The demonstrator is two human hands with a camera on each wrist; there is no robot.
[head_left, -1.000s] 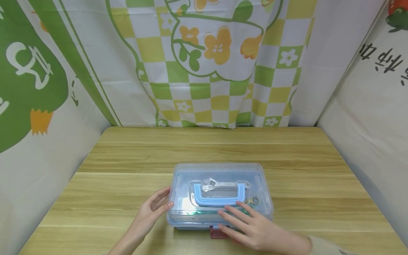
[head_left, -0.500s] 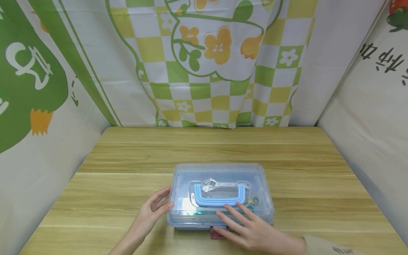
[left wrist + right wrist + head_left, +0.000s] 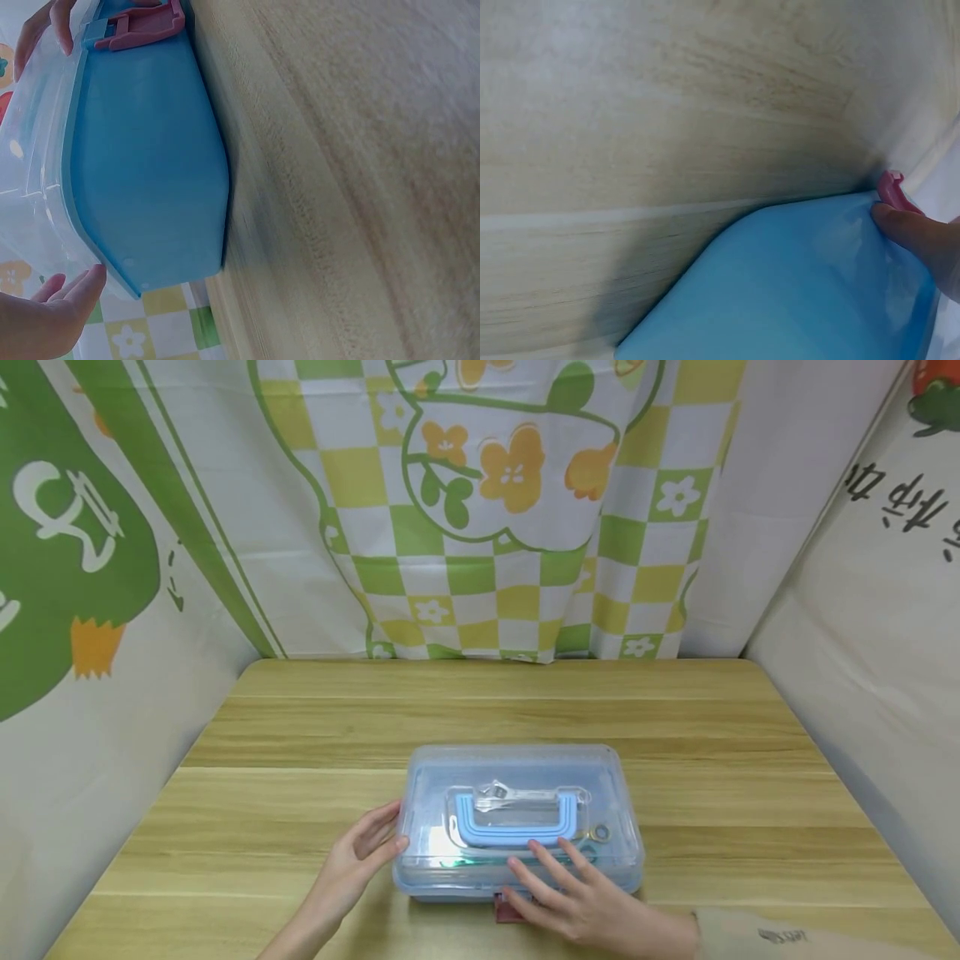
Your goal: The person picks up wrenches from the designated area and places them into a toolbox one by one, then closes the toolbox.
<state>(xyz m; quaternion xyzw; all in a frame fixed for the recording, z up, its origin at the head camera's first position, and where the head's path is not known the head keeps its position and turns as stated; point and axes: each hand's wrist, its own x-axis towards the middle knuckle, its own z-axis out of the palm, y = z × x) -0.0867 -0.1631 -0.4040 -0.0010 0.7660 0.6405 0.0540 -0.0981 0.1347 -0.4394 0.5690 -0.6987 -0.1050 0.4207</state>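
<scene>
A storage box with a clear lid [image 3: 517,768] and a blue base [image 3: 150,165] stands on the table, its lid down. A light blue handle [image 3: 517,835] lies folded on top. At the front, the dark red latch [image 3: 146,28] sticks out from the base. My left hand [image 3: 356,856] touches the lid's left end, thumb at the edge. My right hand [image 3: 581,897] rests spread fingers on the lid's front right, while its thumb [image 3: 911,229] touches the base beside the latch. Through the lid show a wrench-like metal tool [image 3: 517,792] and scissors-like green handles.
The wood-grain table [image 3: 262,793] extends around the box on all sides. A checked, flower-print curtain [image 3: 502,527] hangs behind its far edge. White printed cloth [image 3: 877,635] closes in the left and right sides.
My right hand has shifted slightly left over the lid's front, drawing more of the sleeve into view. The left hand and the box have stayed in place.
</scene>
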